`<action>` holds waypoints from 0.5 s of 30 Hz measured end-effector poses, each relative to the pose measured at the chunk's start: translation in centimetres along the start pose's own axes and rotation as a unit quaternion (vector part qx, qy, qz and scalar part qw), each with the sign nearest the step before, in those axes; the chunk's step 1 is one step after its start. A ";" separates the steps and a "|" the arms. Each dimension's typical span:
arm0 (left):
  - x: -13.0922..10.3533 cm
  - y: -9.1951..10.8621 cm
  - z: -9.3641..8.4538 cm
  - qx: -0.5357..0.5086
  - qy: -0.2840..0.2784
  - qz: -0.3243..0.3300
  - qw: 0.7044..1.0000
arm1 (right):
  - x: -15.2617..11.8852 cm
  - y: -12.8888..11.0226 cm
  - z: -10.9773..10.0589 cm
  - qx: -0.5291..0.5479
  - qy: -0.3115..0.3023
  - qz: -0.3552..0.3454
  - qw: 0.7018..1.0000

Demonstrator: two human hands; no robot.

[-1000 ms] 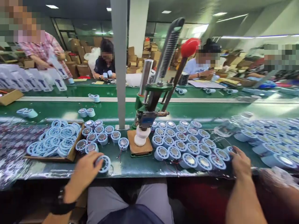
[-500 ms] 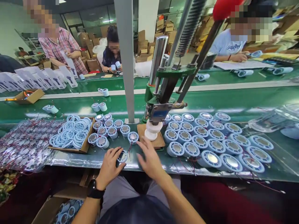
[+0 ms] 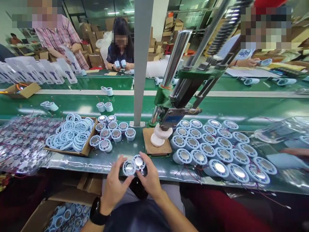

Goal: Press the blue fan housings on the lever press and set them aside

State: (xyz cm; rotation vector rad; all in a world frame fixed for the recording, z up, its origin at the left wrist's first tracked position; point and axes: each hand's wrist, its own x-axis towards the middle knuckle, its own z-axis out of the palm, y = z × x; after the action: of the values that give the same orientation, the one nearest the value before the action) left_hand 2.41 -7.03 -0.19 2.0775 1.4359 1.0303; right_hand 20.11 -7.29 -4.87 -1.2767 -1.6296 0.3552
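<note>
Between thumb and fingers, my left hand (image 3: 117,182) holds a light blue ring piece (image 3: 128,168) with an open centre. Beside it, my right hand (image 3: 151,177) grips a round blue part (image 3: 139,162) with a silver disc on top. The two pieces are side by side, near the bench's front edge. Just beyond my right hand is a hand press with a white round head (image 3: 163,131) over a white disc (image 3: 157,140) on a brown pad (image 3: 147,145).
Many blue disc-topped parts (image 3: 209,149) stand right of the press, more (image 3: 116,135) to its left. A carton of blue rings (image 3: 87,150) and bagged parts (image 3: 21,141) lie further left. A grey post (image 3: 140,64) rises behind. People work across the bench.
My right hand has taken the nearest disc-topped part and brought it toward me. My left hand has lifted the ring piece from the bench. The view has shifted slightly.
</note>
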 end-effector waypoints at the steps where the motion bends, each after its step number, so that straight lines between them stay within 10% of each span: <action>1: 0.5 0.9 0.3 0.009 -0.014 0.033 0.999 | -0.2 0.1 0.1 0.002 0.004 0.013 1.000; 9: 3.7 2.6 1.8 0.067 -0.089 0.064 0.992 | 0.1 0.4 0.3 0.022 0.012 0.038 0.999; 15: 3.0 2.2 2.7 0.022 -0.036 0.011 0.999 | 0.4 -0.1 0.2 0.037 0.014 0.033 0.999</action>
State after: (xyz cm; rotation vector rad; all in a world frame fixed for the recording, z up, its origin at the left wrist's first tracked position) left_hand 6.41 -4.97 0.63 2.1434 1.4152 0.9314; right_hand 19.91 -6.94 -4.72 -1.2749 -1.5402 0.4332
